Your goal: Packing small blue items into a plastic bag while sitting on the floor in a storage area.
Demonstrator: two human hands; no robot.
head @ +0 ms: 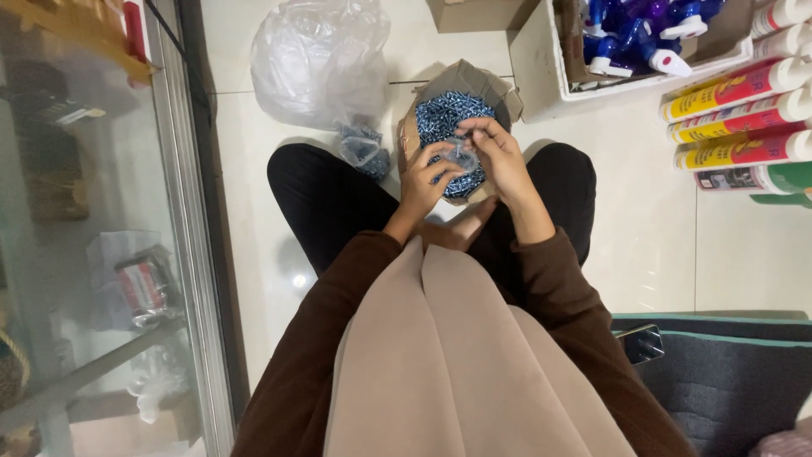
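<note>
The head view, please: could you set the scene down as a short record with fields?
left hand: pinches a small clear bag
right hand: holds the same bag from the other side
below the hands: open cardboard box full of small blue pieces
left of box: large clear plastic bag
far right: sealant tubes on the floor

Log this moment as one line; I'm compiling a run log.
left hand: holds small clear bag | right hand: pinches same bag | below: cardboard box of blue screws | floor: large plastic bag
</note>
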